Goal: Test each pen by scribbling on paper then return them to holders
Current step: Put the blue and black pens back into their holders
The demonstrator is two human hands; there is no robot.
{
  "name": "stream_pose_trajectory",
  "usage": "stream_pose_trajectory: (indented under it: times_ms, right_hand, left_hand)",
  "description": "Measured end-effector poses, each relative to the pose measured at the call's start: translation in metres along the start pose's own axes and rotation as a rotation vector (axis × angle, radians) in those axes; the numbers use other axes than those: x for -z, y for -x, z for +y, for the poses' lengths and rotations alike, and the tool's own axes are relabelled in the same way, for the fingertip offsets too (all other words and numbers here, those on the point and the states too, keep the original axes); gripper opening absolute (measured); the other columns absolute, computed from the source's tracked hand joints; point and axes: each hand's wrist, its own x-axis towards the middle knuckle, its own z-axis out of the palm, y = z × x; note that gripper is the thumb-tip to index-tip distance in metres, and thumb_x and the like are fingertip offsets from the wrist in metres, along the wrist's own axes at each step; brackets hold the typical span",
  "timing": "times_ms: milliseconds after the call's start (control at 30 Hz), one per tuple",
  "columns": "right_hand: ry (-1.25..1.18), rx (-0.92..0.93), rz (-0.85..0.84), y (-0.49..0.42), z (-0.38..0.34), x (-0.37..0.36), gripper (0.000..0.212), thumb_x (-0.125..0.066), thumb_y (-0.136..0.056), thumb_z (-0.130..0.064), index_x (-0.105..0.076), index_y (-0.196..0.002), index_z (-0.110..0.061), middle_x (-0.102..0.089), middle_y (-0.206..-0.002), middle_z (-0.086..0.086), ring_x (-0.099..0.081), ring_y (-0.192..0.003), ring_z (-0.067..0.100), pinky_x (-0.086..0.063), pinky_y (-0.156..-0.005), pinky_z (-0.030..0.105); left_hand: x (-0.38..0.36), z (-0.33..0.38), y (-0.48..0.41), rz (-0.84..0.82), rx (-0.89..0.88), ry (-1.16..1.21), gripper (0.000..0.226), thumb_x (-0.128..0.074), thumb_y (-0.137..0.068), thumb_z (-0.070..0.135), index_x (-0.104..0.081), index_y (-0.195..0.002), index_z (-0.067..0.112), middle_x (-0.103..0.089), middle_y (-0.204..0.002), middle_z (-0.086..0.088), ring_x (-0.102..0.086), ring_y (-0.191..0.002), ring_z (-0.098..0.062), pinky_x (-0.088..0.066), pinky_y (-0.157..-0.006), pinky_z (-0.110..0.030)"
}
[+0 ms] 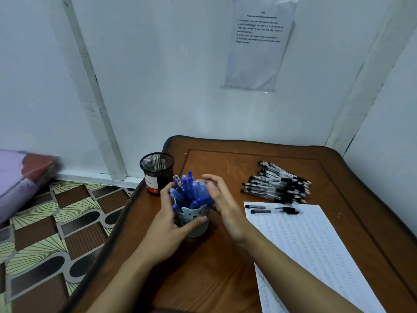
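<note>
Head view shows the left hand gripping the cup, with its thumb across the front and its fingers round the far side. The cup stands on the table near the left edge and is packed with blue pens, tips and clickers fanned out above the rim. The right hand is curved against the right side of that bundle, fingers arched over the tops. Its thumb is hidden, so I cannot tell whether it pinches a pen or only steadies them.

Just behind the cup stands the mesh holder — as far as its mouth shows, nothing is in it. The black pens lie heaped well to the right, and two pens lie apart from the heap on the top edge of the paper. The paper is covered in faint rows of marks nearly to its foot.

My reading is that the task is well along but not closed. The filled sheet suggests much testing is done, and the blue pens look to be back in their holder and merely being tidied. What remains, by this reading, is the black lot — perhaps testing the last two, then loading the whole heap into the mesh holder. Whether every black pen has been tried cannot be told from how they lie.
</note>
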Motion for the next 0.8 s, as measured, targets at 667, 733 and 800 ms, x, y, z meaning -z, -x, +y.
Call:
stream_pose_trajectory:
  times_ms: [667,733,800]
  right_hand:
    - [0.156,0.034,-0.066,0.013,0.017,0.027,0.070,-0.077,-0.080,-0.026,-0.047,-0.141,-0.039,-0.057,-0.139,-0.011,-0.054,-0.131,0.009,-0.047,-0.110,0.036]
    - [0.171,0.009,-0.073,0.009,0.017,0.028,0.074,-0.083,-0.079,-0.027,-0.045,-0.141,-0.041,-0.059,-0.138,-0.011,-0.054,-0.130,0.007,-0.048,-0.108,0.032]
    - [0.170,-0.008,-0.049,0.005,0.015,0.030,0.072,-0.086,-0.081,-0.024,-0.046,-0.140,-0.038,-0.063,-0.132,-0.009,-0.059,-0.122,0.003,-0.051,-0.100,0.026]
  left_hand:
    - [-0.005,-0.007,0.005,0.103,0.036,0.038,0.077,-0.089,-0.069,0.038,-0.045,-0.132,0.035,-0.062,-0.128,0.016,-0.061,-0.117,0.001,-0.053,-0.089,-0.016]
    - [0.002,-0.008,0.004,0.044,0.034,0.022,0.073,-0.089,-0.071,0.037,-0.049,-0.132,0.034,-0.064,-0.126,0.015,-0.063,-0.116,-0.003,-0.055,-0.093,-0.025]
    - [0.007,-0.009,0.005,0.014,0.036,0.039,0.059,-0.086,-0.078,0.034,-0.056,-0.129,0.032,-0.066,-0.124,0.012,-0.065,-0.116,-0.009,-0.056,-0.098,-0.036]
